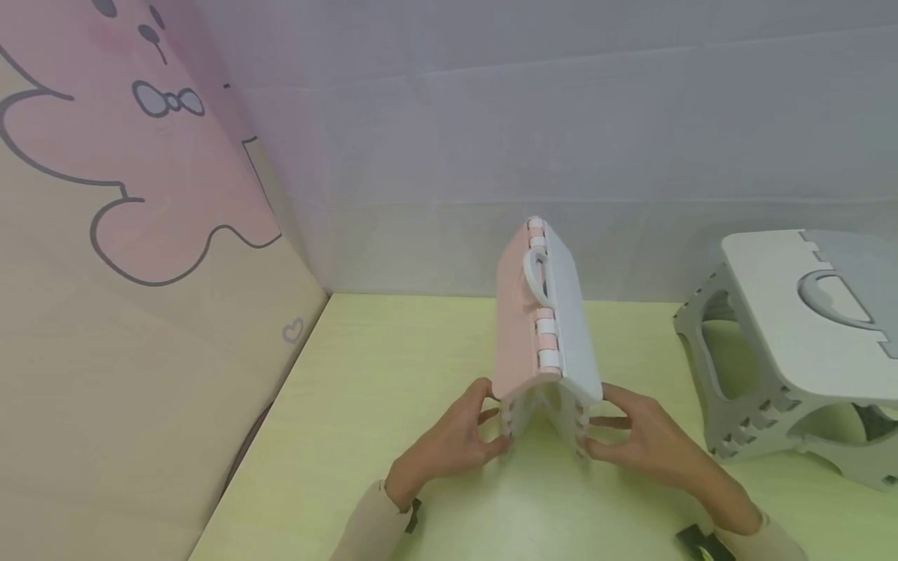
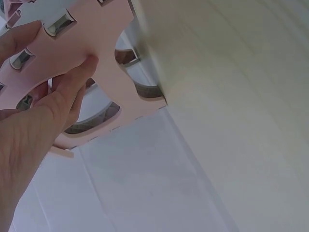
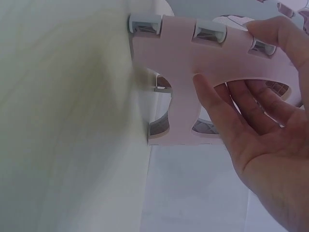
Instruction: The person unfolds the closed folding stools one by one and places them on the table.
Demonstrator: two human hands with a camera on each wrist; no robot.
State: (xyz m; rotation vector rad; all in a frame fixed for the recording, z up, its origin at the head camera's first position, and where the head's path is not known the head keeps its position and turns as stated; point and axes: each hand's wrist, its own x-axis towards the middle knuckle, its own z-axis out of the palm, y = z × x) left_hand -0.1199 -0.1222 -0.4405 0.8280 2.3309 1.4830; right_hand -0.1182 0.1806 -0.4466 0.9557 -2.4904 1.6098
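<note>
A pink and white folding step stool (image 1: pixel 514 327) stands half folded in the middle of the table, its hinged top raised like a roof with a carry handle (image 1: pixel 536 277) along the ridge. My left hand (image 1: pixel 456 438) grips the leg panel on its left side. In the left wrist view, the thumb presses the pink panel (image 2: pixel 108 67) while other fingers reach into its cutout. On the opposite side, my right hand (image 1: pixel 652 440) holds the other leg panel (image 3: pixel 183 92) in a similar way, thumb outside and fingers at the cutout. The stool's inner folds are mostly hidden.
At the right stands a second folding stool (image 1: pixel 786 319), white and grey, fully unfolded. A pale wall covering (image 1: pixel 449 156) rises behind the yellow-green table (image 1: pixel 393 351). To the left hangs a beige sheet (image 1: pixel 140 374) with a pink cartoon animal.
</note>
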